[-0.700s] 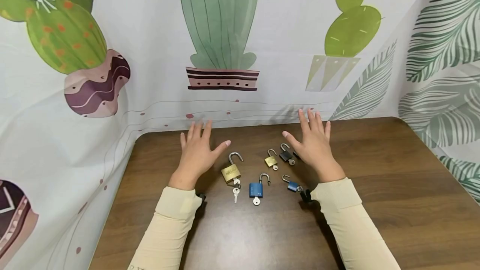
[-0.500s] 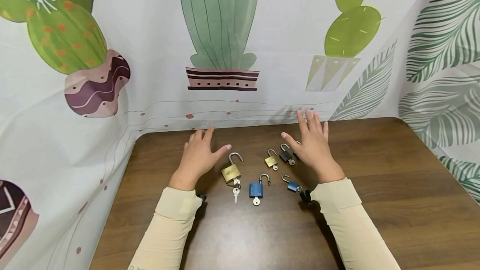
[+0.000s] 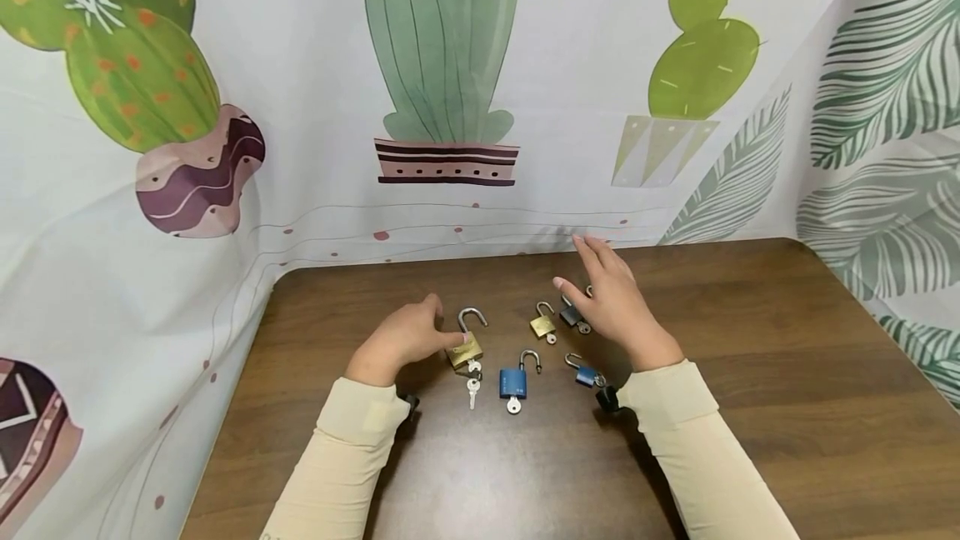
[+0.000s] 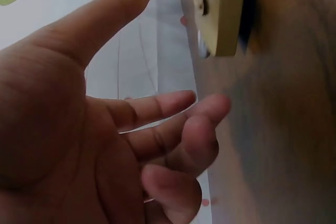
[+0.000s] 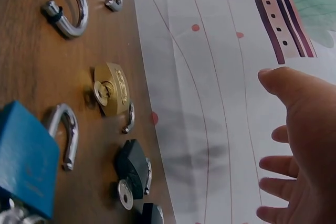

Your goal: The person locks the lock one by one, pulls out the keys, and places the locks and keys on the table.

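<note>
Showing left hand [image 4: 94, 129] apart from large gold padlock [image 4: 227, 17] — left wrist view only.

Head cam: up high, faces forward and down, wide, farthest off; gets table [image 3: 750, 332], backdrop [image 3: 315, 107], left hand [image 3: 408, 336] and right hand [image 3: 618, 302]. Left wrist cam: low, rolled sideways, right up against left hand, faces backdrop, table at frame right; shares big gold lock [image 4: 228, 14] with head. Right wrist cam: low, close, rolled opposite way, table at frame left, right hand at right edge; shares small gold lock [image 5: 113, 88], black lock [image 5: 131, 167] with head.
</note>
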Tool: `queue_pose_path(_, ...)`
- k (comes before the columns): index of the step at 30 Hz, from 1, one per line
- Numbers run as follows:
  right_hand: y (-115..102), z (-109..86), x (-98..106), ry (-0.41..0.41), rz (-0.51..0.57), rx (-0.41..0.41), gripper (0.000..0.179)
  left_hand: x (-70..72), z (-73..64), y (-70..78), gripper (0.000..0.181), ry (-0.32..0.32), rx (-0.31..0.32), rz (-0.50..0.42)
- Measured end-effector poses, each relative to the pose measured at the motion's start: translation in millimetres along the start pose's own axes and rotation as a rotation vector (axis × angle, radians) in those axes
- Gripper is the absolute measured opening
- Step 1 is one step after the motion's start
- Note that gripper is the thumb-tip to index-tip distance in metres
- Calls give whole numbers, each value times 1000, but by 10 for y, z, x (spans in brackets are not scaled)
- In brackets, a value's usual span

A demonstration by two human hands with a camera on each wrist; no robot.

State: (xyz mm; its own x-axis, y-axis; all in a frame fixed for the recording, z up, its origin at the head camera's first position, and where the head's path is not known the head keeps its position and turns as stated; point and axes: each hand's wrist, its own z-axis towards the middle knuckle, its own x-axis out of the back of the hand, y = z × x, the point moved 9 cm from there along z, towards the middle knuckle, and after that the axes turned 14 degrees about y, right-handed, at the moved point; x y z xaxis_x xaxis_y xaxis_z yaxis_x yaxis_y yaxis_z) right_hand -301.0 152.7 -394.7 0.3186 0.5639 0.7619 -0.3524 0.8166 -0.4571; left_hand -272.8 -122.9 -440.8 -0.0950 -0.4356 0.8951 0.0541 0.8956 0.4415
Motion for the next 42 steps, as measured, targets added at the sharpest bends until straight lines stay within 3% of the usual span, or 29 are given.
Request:
queue_pose_path(12, -164, -77, -182, -116, 72, 32, 71, -193, -41, 89, 50, -40, -30, 10)
queue_pose_path(18, -236, -107, -218, -127, 79, 43, 66, -218, -39, 141, 45, -16, -64, 61)
queue_pose_path(23, -284, -138, -261, -155, 75, 45, 65, -245, -20, 136, 47, -3, -35, 78)
queue_pose_path(36, -363, -201, -351, -206, 86, 77, 61, -306, 24, 130, 54, -13, -22, 48)
queue_pose_path(42, -386, -204, -377, -223, 101, 75, 61, -329, 36, 130, 47, -15, -6, -37)
